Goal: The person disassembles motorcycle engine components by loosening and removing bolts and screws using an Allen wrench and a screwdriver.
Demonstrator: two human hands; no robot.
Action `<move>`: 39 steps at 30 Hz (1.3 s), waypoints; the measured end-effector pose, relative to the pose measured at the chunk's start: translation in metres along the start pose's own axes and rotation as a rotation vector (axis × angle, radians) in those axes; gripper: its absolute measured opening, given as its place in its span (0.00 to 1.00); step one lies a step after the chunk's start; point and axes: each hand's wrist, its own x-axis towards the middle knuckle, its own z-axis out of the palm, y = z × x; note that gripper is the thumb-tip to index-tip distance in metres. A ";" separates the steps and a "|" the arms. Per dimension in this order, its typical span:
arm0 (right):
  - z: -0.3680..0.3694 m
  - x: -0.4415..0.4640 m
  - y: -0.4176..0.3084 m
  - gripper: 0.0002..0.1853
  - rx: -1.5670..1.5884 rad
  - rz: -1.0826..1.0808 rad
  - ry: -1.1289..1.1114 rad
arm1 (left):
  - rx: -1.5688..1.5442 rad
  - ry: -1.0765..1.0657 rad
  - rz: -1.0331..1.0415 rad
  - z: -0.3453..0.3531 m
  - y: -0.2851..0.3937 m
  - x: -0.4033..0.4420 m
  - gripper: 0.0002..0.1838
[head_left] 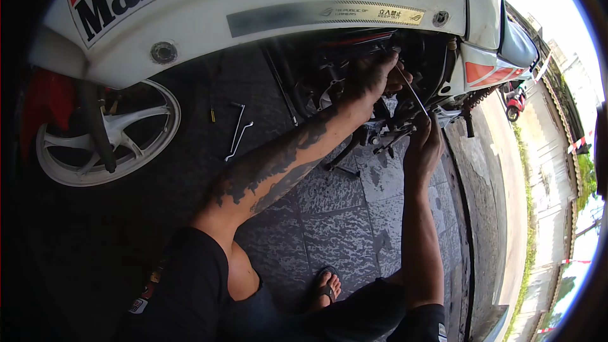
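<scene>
My right hand (424, 149) is closed around the lower end of a thin, straight metal rod (414, 94), which slants up and left into the engine area. Its handle or end is hidden in my fingers, so the kind of tool cannot be told. My left hand (370, 83) reaches under the body panel, fingers curled near the rod's upper end; whatever they grip is hidden. Both hands are at the exposed engine area (335, 76) of a white motorbike (278, 0), below its lower panel edge.
Two metal wrenches (239, 139) and a small yellow-handled tool (213, 114) lie on the dark tiled floor (335, 234). The white front wheel (114, 133) is at left. A stand (345, 158) reaches the floor beneath the engine. A kerb edge (465, 234) runs along the right.
</scene>
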 end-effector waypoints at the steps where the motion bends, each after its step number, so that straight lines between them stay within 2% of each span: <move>1: 0.000 -0.001 -0.003 0.17 0.071 0.047 0.022 | 0.004 -0.009 -0.005 -0.002 -0.002 0.000 0.14; 3: -0.009 0.006 0.001 0.14 0.042 -0.023 -0.023 | -0.026 -0.016 -0.011 -0.004 -0.002 -0.001 0.14; 6: -0.028 0.018 -0.002 0.13 -0.216 -0.200 -0.170 | -0.031 -0.047 -0.004 -0.005 -0.002 -0.001 0.15; 9: -0.018 0.009 -0.002 0.14 -0.183 -0.080 -0.117 | 0.009 -0.064 0.002 -0.006 0.000 -0.001 0.16; 11: 0.003 -0.009 -0.006 0.22 -0.082 0.030 -0.004 | 0.036 -0.068 -0.004 -0.006 -0.002 -0.004 0.16; 13: 0.026 -0.031 -0.032 0.31 0.141 0.241 0.041 | 0.064 -0.070 0.005 -0.009 0.001 -0.002 0.16; 14: 0.035 -0.035 -0.045 0.33 0.290 0.336 0.112 | 0.083 -0.080 0.013 -0.011 0.001 -0.003 0.16; 15: 0.040 -0.037 -0.058 0.33 0.296 0.350 0.125 | 0.105 -0.091 0.018 -0.014 -0.001 -0.003 0.16; 17: 0.044 -0.035 -0.083 0.32 0.842 0.702 0.187 | 0.123 -0.100 0.002 -0.014 -0.001 0.000 0.16; 18: 0.039 -0.031 -0.097 0.30 1.010 0.745 0.224 | 0.114 -0.100 -0.005 -0.013 -0.001 0.000 0.16; 19: 0.036 -0.030 -0.099 0.30 1.020 0.760 0.237 | 0.103 -0.096 -0.013 -0.012 -0.002 -0.001 0.16; 21: 0.029 -0.026 -0.096 0.30 1.271 0.777 0.123 | 0.106 -0.102 -0.024 -0.011 -0.001 -0.002 0.15; 23: 0.021 -0.028 -0.073 0.29 1.228 0.700 0.051 | 0.134 -0.071 -0.063 -0.010 0.003 -0.002 0.15; 25: 0.003 -0.019 -0.044 0.17 0.463 0.365 -0.118 | 0.125 -0.074 -0.043 -0.010 0.001 0.002 0.15; 26: -0.008 -0.013 -0.036 0.10 0.303 0.168 -0.107 | 0.121 -0.079 -0.038 -0.012 0.001 0.002 0.15; 27: -0.024 -0.005 -0.031 0.13 0.145 -0.028 -0.092 | 0.113 -0.066 -0.031 -0.015 0.001 0.000 0.15; 29: -0.057 0.037 -0.024 0.23 -0.140 -0.692 -0.297 | 0.124 -0.128 -0.025 -0.014 0.006 0.001 0.15; 30: -0.062 0.052 -0.021 0.26 -0.158 -0.813 -0.438 | 0.092 -0.117 -0.047 -0.013 0.006 0.000 0.15; 31: -0.062 0.066 -0.023 0.26 -0.149 -0.821 -0.432 | 0.099 -0.112 -0.038 -0.013 0.007 0.000 0.15; 33: -0.058 0.090 -0.022 0.25 -0.129 -1.134 -0.584 | 0.174 -0.075 -0.033 -0.011 0.010 -0.004 0.15; 34: -0.054 0.097 -0.020 0.21 -0.101 -1.223 -0.581 | 0.192 -0.071 -0.026 -0.012 0.010 -0.005 0.15; 37: -0.035 0.103 -0.014 0.17 0.011 -1.333 -0.626 | 0.252 -0.066 -0.029 -0.017 0.013 0.001 0.15; 39: -0.023 0.101 -0.009 0.14 0.054 -1.359 -0.510 | 0.266 -0.056 -0.070 -0.019 0.014 0.001 0.15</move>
